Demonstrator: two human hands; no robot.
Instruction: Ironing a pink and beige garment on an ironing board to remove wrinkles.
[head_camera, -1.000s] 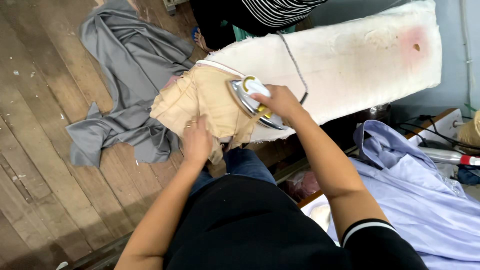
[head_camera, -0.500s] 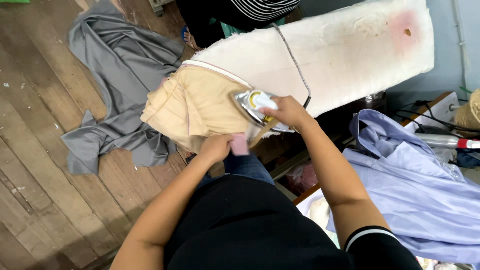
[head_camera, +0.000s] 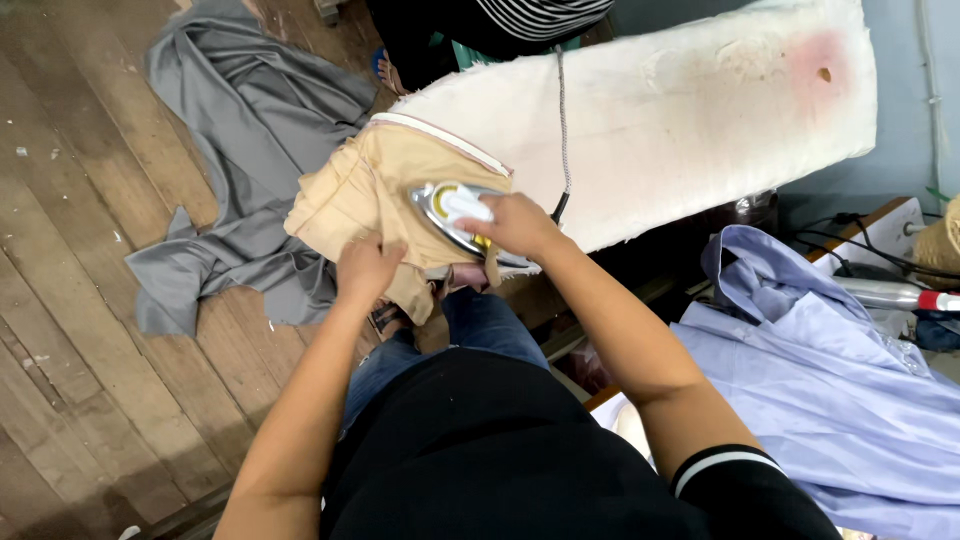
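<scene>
Right hand (head_camera: 515, 222) has its fingers wrapped round the iron (head_camera: 455, 212) mid-frame, left hand (head_camera: 366, 270) pressing the tan garment (head_camera: 365, 190) flat, fingers together.

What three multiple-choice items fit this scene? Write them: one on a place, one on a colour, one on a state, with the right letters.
1. Where does the grey cloth lie?
A. on the wooden floor
B. on the ironing board
C. over a chair

2. What colour is the garment under the iron?
A. blue
B. tan
C. black

3. What is the right hand doing?
A. hanging free
B. resting flat on the board
C. gripping the iron's handle

Answers: 1 A, the cloth is spread over the planks left of the ironing board; 2 B, the cloth at the board's tip is tan; 3 C, its fingers close round the handle while the left hand presses the garment.
</scene>
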